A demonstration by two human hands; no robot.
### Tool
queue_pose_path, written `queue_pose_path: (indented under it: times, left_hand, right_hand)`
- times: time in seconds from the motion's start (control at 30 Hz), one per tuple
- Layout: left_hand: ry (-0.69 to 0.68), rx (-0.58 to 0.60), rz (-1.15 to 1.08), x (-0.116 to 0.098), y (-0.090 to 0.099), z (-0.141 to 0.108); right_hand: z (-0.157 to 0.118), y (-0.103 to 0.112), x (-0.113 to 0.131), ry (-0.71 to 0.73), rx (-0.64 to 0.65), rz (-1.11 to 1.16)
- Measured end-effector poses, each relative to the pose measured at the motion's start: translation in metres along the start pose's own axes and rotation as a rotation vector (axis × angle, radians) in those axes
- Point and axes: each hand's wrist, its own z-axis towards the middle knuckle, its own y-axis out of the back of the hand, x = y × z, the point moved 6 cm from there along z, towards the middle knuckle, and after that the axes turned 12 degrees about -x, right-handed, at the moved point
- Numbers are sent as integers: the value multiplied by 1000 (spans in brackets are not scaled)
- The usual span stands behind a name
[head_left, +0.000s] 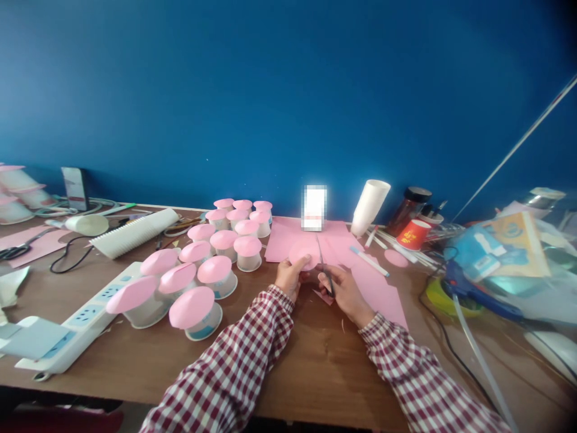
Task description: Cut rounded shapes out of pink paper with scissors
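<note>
While scissors (327, 278) near it, left hand (291, 278) grips paper (304, 252).

Right hand (349, 293) holds scissors (330, 282) beside pink paper (303, 255).

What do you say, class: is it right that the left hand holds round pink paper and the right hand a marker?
Not quite: the head view shows the right hand holding scissors, not a marker. The left hand does hold round pink paper.
</note>
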Motion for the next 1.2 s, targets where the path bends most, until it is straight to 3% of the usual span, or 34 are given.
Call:
queue_pose_path:
  times: [1.2]
  left_hand:
    - [-2,-22,18,-2,1,1]
  right_hand:
    - [-2,0,10,-5,-19,-48]
